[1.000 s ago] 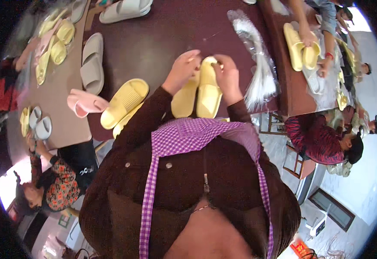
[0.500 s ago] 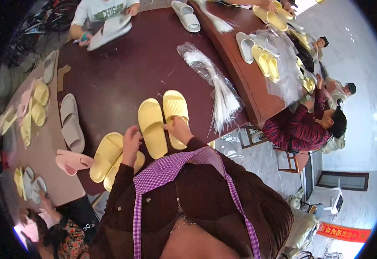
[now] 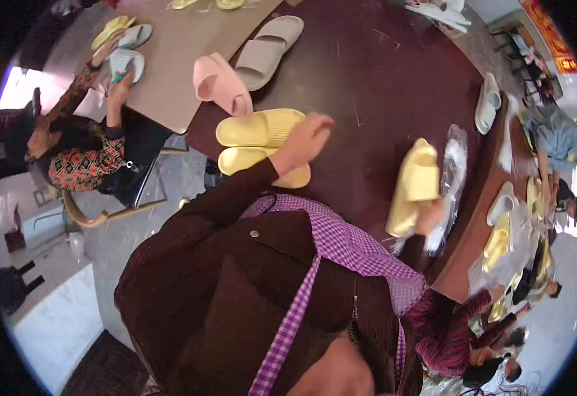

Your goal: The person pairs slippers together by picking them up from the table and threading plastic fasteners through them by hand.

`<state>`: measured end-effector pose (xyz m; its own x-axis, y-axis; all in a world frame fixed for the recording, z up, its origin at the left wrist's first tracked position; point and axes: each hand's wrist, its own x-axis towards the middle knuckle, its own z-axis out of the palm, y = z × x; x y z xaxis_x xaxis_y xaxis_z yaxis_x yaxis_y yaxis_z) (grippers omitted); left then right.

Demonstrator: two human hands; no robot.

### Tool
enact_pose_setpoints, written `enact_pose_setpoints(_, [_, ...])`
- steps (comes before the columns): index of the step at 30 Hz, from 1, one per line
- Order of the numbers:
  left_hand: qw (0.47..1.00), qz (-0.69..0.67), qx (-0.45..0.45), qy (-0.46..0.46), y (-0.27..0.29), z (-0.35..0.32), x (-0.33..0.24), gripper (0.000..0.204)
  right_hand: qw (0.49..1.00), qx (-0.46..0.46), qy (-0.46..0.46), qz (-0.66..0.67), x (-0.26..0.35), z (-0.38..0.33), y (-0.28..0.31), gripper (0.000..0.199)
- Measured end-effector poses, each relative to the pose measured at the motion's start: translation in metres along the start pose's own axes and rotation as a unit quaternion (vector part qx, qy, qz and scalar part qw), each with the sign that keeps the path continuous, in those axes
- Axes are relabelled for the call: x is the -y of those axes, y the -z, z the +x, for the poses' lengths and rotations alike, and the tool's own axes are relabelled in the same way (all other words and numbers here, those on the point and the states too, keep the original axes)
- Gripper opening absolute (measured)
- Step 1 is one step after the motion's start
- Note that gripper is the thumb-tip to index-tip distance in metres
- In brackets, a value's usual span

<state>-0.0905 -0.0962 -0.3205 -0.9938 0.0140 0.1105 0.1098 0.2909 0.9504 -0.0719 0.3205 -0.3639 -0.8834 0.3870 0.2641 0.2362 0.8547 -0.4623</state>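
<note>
Left hand (image 3: 307,137) rests loosely spread on the yellow slippers (image 3: 262,128) at the surface (image 3: 381,79) edge, right hand (image 3: 427,214) grips another slipper pair (image 3: 412,185), which could slip toward the plastic bags (image 3: 452,173)

A pink slipper (image 3: 221,84) and a grey slipper (image 3: 270,43) lie side by side near the seam where the dark table (image 3: 381,72) meets a tan table (image 3: 183,46). On the tan table's far end rest pale slippers (image 3: 127,49), with a seated person (image 3: 80,148) in a patterned top reaching toward them from a chair (image 3: 113,208). A white slipper (image 3: 488,104) lies well apart at the dark table's far right side, and beyond it other people (image 3: 556,142) sit along a brown table (image 3: 480,224) with more yellow slippers (image 3: 498,243).
</note>
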Motion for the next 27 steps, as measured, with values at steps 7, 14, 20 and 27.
enact_pose_setpoints(7, [0.963,0.146,-0.224,-0.015,0.106,0.022,0.068,0.018,0.991,0.132,0.014,-0.025,0.0,0.043,0.094,0.018])
enact_pose_setpoints(14, [0.966,-0.011,-0.232,0.116,0.131,0.012,0.039,0.023,0.987,0.149,0.048,-0.035,-0.005,0.001,-0.009,0.017])
enact_pose_setpoints(20, [0.952,0.052,-0.293,0.065,0.157,0.004,0.065,0.025,0.99,0.012,0.126,-0.068,0.009,-0.004,-0.038,0.011])
enact_pose_setpoints(27, [0.909,0.003,-0.397,0.129,0.185,-0.023,0.114,0.032,0.996,0.042,0.075,0.014,-0.028,0.006,-0.082,0.042])
